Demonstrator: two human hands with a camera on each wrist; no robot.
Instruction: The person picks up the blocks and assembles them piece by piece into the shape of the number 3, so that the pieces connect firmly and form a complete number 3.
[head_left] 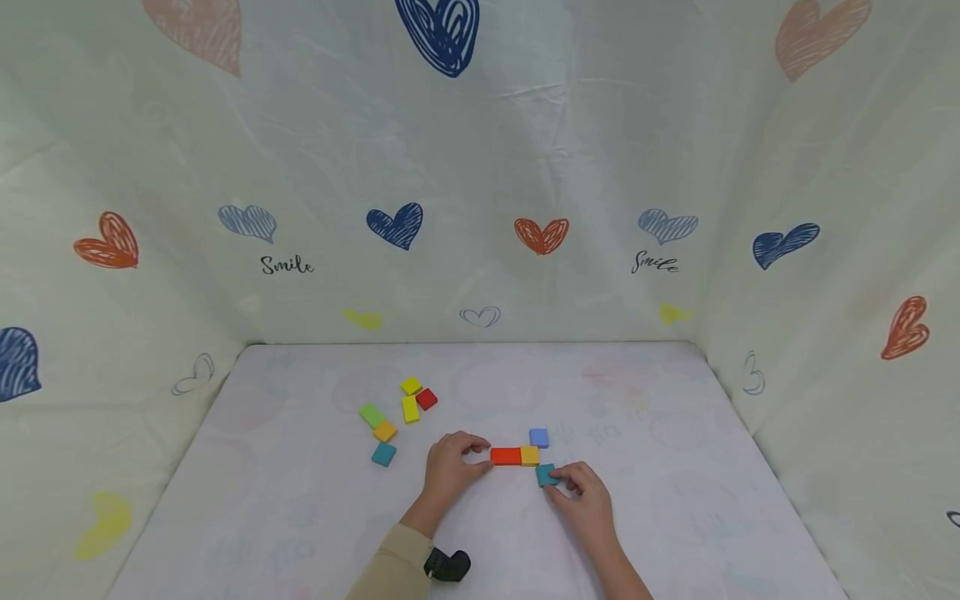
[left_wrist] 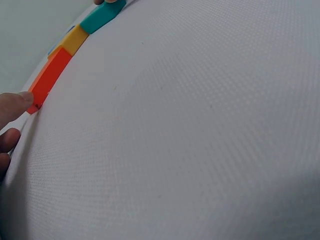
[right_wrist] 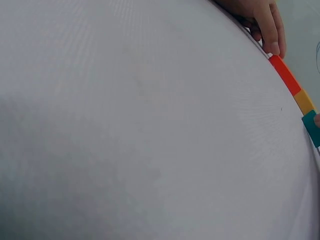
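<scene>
In the head view my left hand [head_left: 452, 467] has its thumb and forefinger at the left end of a long red-orange block [head_left: 506, 457], pinching it. A yellow-orange block [head_left: 529, 456] lies against that block's right end. My right hand [head_left: 587, 500] pinches a teal block [head_left: 547, 475] just to the lower right of the yellow-orange one. The left wrist view shows my left thumb on the end of the red-orange block [left_wrist: 50, 77], and the teal block [left_wrist: 102, 16] beside the yellow-orange block [left_wrist: 74, 40]. A blue-violet block [head_left: 538, 437] lies just beyond the row.
To the left on the white table [head_left: 300, 533] lie a green block [head_left: 371, 415], an orange block [head_left: 385, 431], another teal block [head_left: 383, 454], two yellow blocks [head_left: 410, 409] and a dark red block [head_left: 427, 399]. A heart-printed curtain [head_left: 480, 167] surrounds the table's back and sides.
</scene>
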